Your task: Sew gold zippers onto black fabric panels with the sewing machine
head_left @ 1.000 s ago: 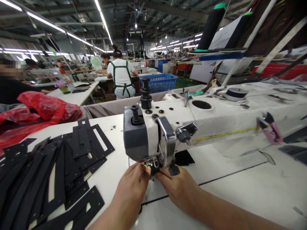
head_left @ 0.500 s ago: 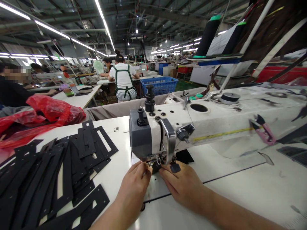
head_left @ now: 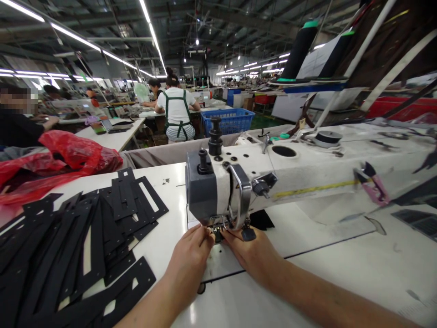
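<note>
Fingertips lie close beneath the sewing-machine head point(head_left: 202, 193); a slip inward could pinch or prick them, and uneven pressure could skew the dark piece point(head_left: 217, 234) between them. Left hand point(head_left: 189, 255): fingers curled, tips bunched at the piece's edge, grip hidden. Right hand point(head_left: 256, 253): fingers bent beside it, tips partly hidden, so closure cannot be told.

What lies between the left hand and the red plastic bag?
The pile of flat black pieces, then white tabletop next to the left hand; head view.
</note>
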The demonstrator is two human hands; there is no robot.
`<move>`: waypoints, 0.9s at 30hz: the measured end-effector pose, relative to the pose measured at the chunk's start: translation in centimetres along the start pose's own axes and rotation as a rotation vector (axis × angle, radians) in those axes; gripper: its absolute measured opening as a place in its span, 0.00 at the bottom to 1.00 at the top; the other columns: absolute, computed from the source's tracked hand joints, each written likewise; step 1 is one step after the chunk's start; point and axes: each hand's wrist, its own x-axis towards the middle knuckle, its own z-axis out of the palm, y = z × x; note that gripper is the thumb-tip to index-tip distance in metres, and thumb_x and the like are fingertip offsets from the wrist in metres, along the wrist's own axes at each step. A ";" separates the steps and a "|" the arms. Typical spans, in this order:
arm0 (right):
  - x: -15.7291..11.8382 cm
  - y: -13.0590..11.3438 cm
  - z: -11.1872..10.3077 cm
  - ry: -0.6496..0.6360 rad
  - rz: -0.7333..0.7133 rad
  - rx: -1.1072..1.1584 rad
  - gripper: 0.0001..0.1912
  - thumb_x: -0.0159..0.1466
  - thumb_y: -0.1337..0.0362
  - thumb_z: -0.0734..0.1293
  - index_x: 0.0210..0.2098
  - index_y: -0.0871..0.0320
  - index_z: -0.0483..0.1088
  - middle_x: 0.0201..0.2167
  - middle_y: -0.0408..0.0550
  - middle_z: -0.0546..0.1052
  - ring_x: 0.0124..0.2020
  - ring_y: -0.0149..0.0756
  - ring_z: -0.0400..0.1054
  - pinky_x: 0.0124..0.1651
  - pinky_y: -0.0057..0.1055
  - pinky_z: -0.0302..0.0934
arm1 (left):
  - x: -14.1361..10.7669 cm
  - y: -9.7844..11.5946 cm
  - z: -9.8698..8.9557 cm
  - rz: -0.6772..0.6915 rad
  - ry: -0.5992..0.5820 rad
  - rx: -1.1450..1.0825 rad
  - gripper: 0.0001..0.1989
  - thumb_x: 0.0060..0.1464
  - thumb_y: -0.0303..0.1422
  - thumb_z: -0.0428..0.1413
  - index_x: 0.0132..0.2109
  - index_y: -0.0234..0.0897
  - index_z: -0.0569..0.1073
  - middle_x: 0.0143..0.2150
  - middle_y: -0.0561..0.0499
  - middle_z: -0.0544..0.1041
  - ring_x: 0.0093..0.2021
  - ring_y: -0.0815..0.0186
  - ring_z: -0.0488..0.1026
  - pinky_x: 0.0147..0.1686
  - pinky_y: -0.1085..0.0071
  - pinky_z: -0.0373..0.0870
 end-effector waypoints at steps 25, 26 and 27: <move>-6.6 -1.3 -5.4 -0.184 0.197 -0.139 0.12 0.61 0.72 0.54 0.33 0.63 0.69 0.31 0.56 0.71 0.33 0.43 0.67 0.36 0.38 0.63 | -0.2 5.9 -2.3 0.037 -0.195 -0.107 0.25 0.50 0.33 0.58 0.54 0.29 0.62 0.53 0.37 0.68 0.55 0.51 0.63 0.53 0.52 0.63; -7.8 -2.8 -5.9 -0.221 0.188 -0.039 0.12 0.62 0.71 0.55 0.35 0.61 0.69 0.30 0.54 0.71 0.32 0.40 0.67 0.34 0.34 0.64 | -0.2 6.5 -2.2 0.093 -0.243 -0.125 0.25 0.52 0.33 0.56 0.56 0.28 0.61 0.56 0.36 0.66 0.57 0.51 0.61 0.54 0.52 0.62; -8.8 -4.1 -6.4 -0.256 0.196 0.062 0.12 0.62 0.70 0.55 0.36 0.60 0.69 0.30 0.52 0.72 0.31 0.38 0.68 0.33 0.31 0.63 | -0.2 6.7 -2.0 0.141 -0.276 -0.138 0.22 0.54 0.30 0.54 0.55 0.28 0.62 0.57 0.35 0.65 0.58 0.51 0.60 0.55 0.54 0.62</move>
